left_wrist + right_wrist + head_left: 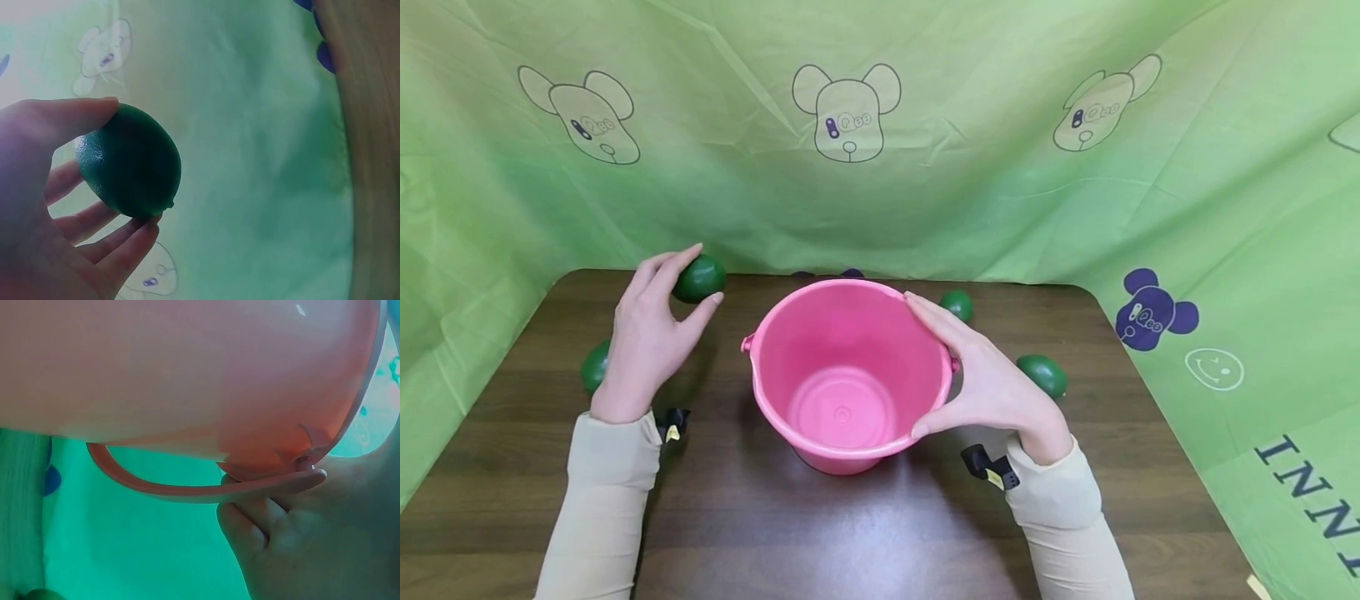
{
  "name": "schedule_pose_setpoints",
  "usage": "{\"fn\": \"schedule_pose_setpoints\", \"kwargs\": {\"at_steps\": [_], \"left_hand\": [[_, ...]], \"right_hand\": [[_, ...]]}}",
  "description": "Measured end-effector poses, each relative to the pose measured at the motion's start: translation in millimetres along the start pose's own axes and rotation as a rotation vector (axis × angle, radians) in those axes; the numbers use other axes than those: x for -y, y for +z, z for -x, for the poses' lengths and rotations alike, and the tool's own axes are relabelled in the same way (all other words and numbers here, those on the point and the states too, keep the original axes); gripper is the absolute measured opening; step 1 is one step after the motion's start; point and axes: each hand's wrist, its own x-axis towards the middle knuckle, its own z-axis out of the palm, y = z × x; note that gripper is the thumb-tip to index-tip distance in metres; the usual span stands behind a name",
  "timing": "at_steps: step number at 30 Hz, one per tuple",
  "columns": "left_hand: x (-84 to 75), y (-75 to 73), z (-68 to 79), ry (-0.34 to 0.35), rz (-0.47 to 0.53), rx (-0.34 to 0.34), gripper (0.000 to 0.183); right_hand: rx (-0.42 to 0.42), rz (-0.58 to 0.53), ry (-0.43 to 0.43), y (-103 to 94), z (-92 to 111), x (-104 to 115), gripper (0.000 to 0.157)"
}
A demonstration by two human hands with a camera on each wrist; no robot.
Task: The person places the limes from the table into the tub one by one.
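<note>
My left hand pinches a glossy green lime between thumb and fingertips, above the far left of the table. In the left wrist view the lime shows a small nub at its lower end. A pink bucket stands at the middle with its mouth toward the head camera and nothing inside. Its right side is gripped by my right hand, thumb at the near rim and fingers at the far rim. The right wrist view shows the bucket's curved handle hanging along its outer wall beside the fingers.
Another lime lies left of my left wrist, partly hidden by it. Two more limes, one behind my right hand and one right of it, rest on the wooden table. A green printed cloth borders the table's back and sides.
</note>
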Motion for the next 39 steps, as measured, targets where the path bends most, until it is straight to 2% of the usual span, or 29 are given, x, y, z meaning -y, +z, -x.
{"fn": "schedule_pose_setpoints", "kwargs": {"at_steps": [11,20,28,39], "left_hand": [[-20.2,-5.3,-1.9,0.103,-0.01,0.0,0.064],[-36.1,-7.6,-2.6,0.177,-0.003,0.037,0.066],[-45.6,-9.0,-3.1,0.229,0.023,0.027,0.068],[-54.4,-7.4,-4.5,0.273,0.033,0.051,0.073]], "right_hand": [[0.001,-0.006,-0.008,0.3,-0.2,-0.7,0.134],[-0.004,-0.014,-0.013,0.9,0.3,-0.2,0.135],[-0.01,-0.007,-0.01,0.8,-0.4,-0.4,0.133],[-0.012,-0.031,-0.021,0.6,-0.2,1.0,0.133]]}}
